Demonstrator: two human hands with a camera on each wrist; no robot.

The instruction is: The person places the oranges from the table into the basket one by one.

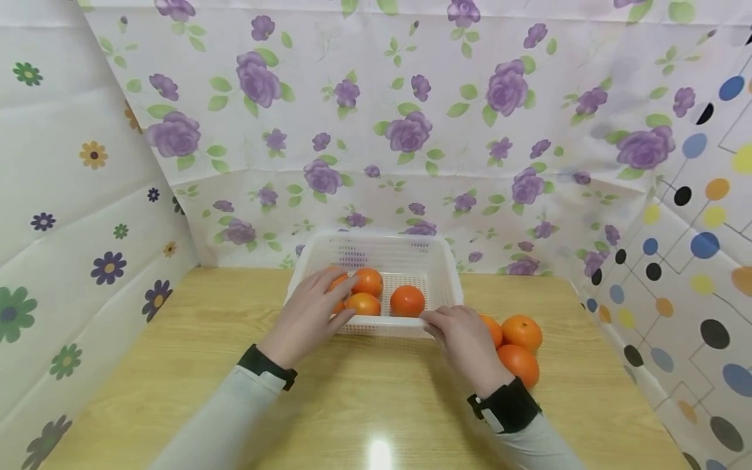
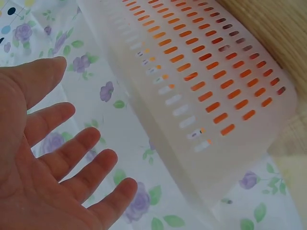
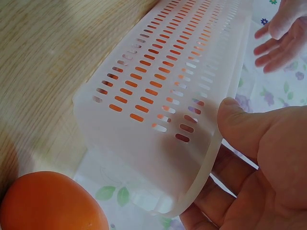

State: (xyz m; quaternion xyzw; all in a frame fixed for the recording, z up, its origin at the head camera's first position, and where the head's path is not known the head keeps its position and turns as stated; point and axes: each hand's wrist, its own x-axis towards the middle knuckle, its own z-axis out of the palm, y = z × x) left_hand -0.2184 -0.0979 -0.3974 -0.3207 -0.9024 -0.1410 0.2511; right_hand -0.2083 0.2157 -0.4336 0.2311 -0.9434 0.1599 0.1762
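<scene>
A white perforated plastic basket (image 1: 382,322) stands on the table with several oranges inside. One orange (image 1: 407,301) lies apart towards its right, and the others, such as this orange (image 1: 368,282), cluster at the left. My right hand (image 1: 467,343) pinches the rim at the basket's near right corner; in the right wrist view the thumb is outside and the fingers curl behind the wall. Over the near left side hovers my left hand (image 1: 308,316), its fingers spread and relaxed. The left wrist view shows this palm (image 2: 53,172) holding nothing, apart from the basket wall (image 2: 192,96).
Several loose oranges (image 1: 522,333) lie on the wooden table (image 1: 364,398) just right of my right hand, partly hidden by it. Behind the basket rises a flowered cloth (image 1: 364,130). Patterned cloth sheets also border the left and right sides.
</scene>
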